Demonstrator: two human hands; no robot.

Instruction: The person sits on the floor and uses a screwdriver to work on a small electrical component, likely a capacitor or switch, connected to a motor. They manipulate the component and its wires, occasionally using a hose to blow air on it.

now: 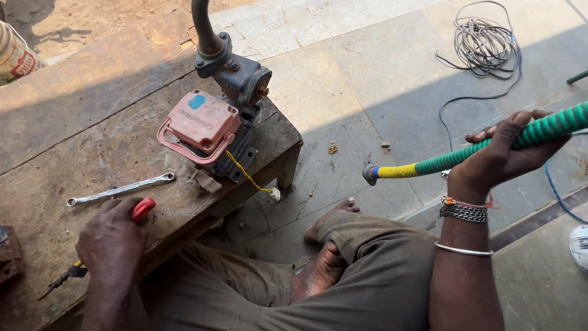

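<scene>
Hose (490, 147) runs through right hand (502, 153); left hand (113, 239) covers red-handled tool (142, 209).

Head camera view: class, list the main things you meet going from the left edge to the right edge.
Left hand on a red-handled tool → spanner → pump motor with its pink cover → yellow hose end → right hand gripping the green hose.
</scene>
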